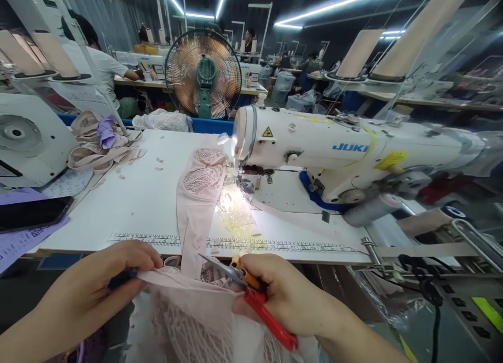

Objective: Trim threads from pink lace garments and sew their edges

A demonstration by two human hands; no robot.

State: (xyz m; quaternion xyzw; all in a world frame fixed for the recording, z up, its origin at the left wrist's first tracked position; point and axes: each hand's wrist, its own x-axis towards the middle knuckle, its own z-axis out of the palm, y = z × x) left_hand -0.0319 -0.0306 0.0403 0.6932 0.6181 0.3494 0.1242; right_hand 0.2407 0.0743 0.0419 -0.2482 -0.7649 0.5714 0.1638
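My left hand (118, 274) pinches the edge of a pale pink lace garment (196, 300) in front of the table edge. My right hand (283, 292) is closed around scissors (271, 321) with a red handle, yellow-orange parts and bare metal blades pointing left. Its fingers also seem to touch the garment's edge; the grip there is partly hidden. Between my hands, a pale pink strip hangs from a lace bra piece (202, 179) on the table. That piece lies beside the lit needle area of a white sewing machine (306, 143).
A printed ruler (157, 240) runs along the table (149, 195) front. Fabric scraps and clear trimmings lie about. At left are a phone (35, 213), a pile of straps (94, 148) and another machine (31, 138). A large fan (204, 75) stands behind; people sit farther back.
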